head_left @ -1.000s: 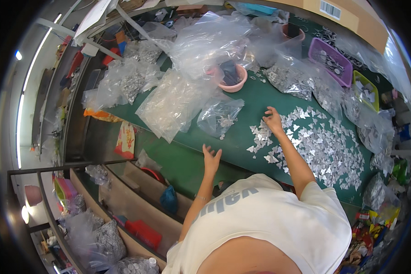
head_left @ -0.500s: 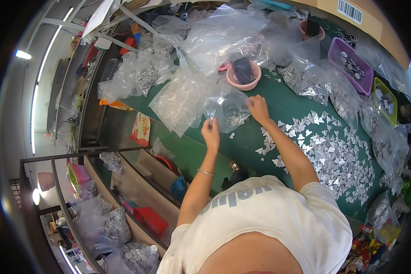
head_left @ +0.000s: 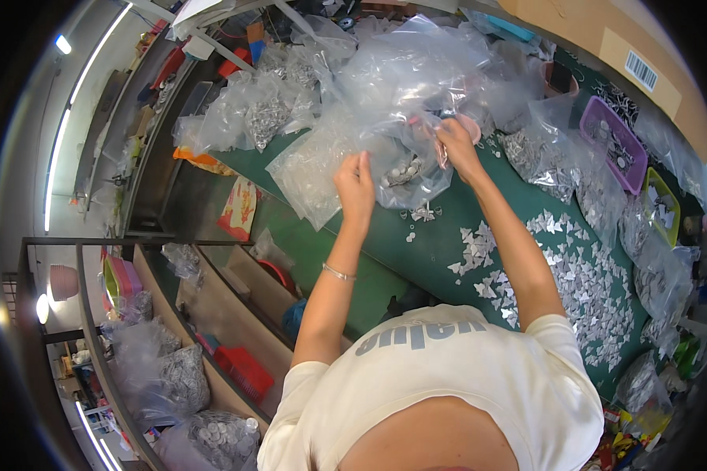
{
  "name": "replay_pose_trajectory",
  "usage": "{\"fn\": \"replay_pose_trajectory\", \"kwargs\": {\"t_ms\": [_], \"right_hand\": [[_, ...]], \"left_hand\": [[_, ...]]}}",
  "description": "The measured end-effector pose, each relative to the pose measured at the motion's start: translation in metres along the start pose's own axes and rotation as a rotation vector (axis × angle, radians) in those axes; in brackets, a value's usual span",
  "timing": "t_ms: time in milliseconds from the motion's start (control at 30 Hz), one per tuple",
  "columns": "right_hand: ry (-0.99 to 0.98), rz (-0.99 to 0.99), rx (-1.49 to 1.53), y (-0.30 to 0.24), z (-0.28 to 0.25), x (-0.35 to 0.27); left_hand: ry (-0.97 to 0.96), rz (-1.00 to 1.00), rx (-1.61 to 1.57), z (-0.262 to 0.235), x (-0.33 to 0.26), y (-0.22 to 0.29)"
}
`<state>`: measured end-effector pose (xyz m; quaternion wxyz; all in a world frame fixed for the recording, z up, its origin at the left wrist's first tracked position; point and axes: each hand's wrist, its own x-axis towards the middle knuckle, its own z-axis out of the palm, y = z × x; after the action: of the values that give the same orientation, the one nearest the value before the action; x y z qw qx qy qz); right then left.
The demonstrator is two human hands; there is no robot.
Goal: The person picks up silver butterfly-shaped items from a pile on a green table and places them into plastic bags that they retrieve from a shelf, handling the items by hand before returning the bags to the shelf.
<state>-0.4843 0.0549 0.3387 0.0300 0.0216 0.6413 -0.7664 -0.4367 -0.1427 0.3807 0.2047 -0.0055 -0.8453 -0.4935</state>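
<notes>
Between my two hands a clear plastic bag [head_left: 426, 191] hangs over the green tabletop, with a small lot of silvery pieces [head_left: 403, 170] in it. My left hand [head_left: 355, 187] is closed, thumb against fingers, on the bag's left edge. At the bag's right edge my right hand [head_left: 456, 146] pinches the plastic, partly covering a pink bowl [head_left: 470, 128] behind it. A few loose small pieces [head_left: 423, 213] lie on the table just below the bag. A flat pile of clear plastic bags [head_left: 310, 177] lies beyond my left hand.
Many silver star-like pieces [head_left: 581, 275] spread over the table at right. Filled clear bags [head_left: 538, 161], a purple basket [head_left: 614, 145] and a green basket [head_left: 662, 206] line the right side. A cardboard box [head_left: 605, 47] overhangs the far right. Shelves with a red basket [head_left: 243, 372] stand at left.
Both hands have moved away from me with the bag, which is now lifted and spread wider. Loose pieces below it have come into plain sight. The whole view has shifted slightly.
</notes>
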Motion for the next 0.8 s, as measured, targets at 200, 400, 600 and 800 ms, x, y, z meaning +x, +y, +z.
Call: {"fn": "replay_pose_trajectory", "kwargs": {"t_ms": [200, 400, 600, 800], "right_hand": [[-0.054, 0.080, 0.456, 0.000, 0.017, -0.061], [-0.065, -0.065, 0.626, -0.022, 0.032, -0.060], [-0.142, -0.096, 0.618, -0.042, 0.058, -0.069], [-0.086, -0.043, 0.502, -0.058, 0.082, -0.082]], "left_hand": [[0.049, -0.056, -0.231, -0.004, -0.022, -0.004], [-0.004, 0.098, -0.298, -0.005, -0.002, 0.031], [-0.292, 0.091, -0.312, -0.015, 0.005, 0.055], [-0.315, 0.239, -0.217, -0.030, -0.019, 0.070]]}}
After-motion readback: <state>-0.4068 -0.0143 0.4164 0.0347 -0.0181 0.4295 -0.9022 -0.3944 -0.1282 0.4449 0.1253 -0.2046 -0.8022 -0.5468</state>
